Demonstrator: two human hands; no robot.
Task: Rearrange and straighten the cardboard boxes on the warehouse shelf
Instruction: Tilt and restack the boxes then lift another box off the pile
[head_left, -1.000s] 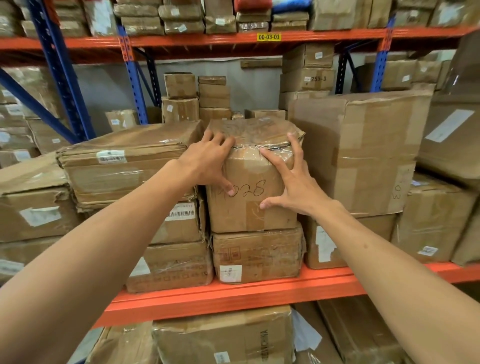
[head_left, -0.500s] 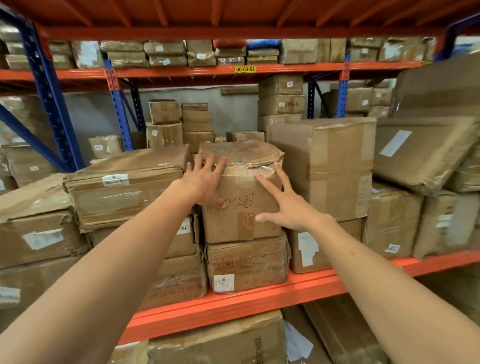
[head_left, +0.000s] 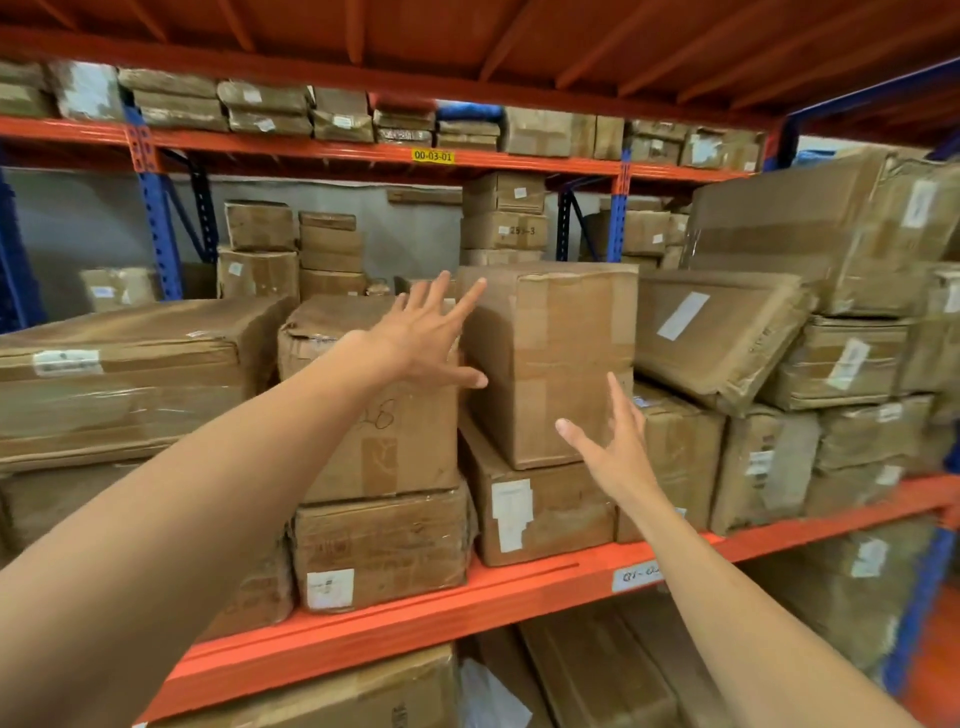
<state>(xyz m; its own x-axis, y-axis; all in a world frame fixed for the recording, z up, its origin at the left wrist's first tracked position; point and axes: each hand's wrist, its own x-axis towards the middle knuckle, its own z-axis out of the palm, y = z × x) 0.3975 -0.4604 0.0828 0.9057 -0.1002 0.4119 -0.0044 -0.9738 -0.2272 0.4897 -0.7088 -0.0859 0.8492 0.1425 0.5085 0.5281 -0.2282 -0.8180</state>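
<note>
Several brown cardboard boxes are stacked on the orange shelf (head_left: 519, 587). A tall taped box (head_left: 550, 358) stands on a lower box with a white label (head_left: 540, 509). My left hand (head_left: 423, 332) is spread open in front of the tall box's upper left edge, over the box with handwritten digits (head_left: 384, 431). Lower down, my right hand (head_left: 613, 441) is open with fingers straight, in front of the tall box's lower right corner. Neither hand holds anything. Whether the fingers touch the tall box is unclear.
A flat box (head_left: 717, 332) leans tilted to the right of the tall box. A wide flat box (head_left: 130, 374) lies at the left. More boxes fill the rear rack (head_left: 504, 223) and the shelf below (head_left: 337, 696). Blue uprights (head_left: 161, 228) stand behind.
Both hands left the box with handwritten digits and shifted right to the tall taped box. The view swung right and up, showing more boxes on the right.
</note>
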